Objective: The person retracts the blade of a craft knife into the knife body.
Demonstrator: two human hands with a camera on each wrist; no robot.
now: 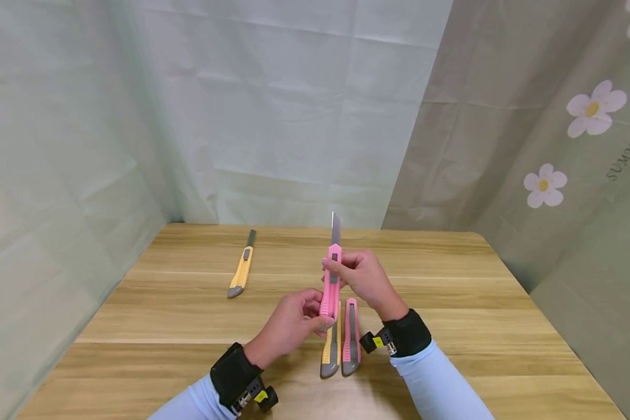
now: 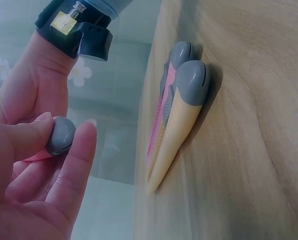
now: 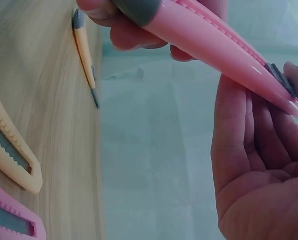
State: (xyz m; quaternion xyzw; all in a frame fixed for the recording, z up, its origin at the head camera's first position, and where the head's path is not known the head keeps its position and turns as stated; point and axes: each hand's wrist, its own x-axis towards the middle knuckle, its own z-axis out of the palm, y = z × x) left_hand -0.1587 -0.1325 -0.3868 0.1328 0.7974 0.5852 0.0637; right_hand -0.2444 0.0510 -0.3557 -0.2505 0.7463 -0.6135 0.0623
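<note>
Both hands hold a pink utility knife (image 1: 332, 291) up over the table, its blade (image 1: 336, 228) out and pointing away. Down at the grey butt end (image 2: 61, 135), the left hand (image 1: 293, 318) pinches the handle between thumb and fingers. Higher up, the right hand (image 1: 364, 277) grips it near the slider, with the thumb on the front of the handle. Beneath them on the table, a yellow utility knife (image 1: 329, 356) and a second pink one (image 1: 351, 341) lie side by side, no blade showing. The held knife covers the top of that yellow one in the head view.
At the left back of the wooden table (image 1: 478, 303), another yellow utility knife (image 1: 241, 268) lies with its blade out. Pale curtains (image 1: 304, 116) stand behind the table and on both sides, with printed flowers (image 1: 545, 185) at right. Each wrist wears a black camera band (image 1: 406, 332).
</note>
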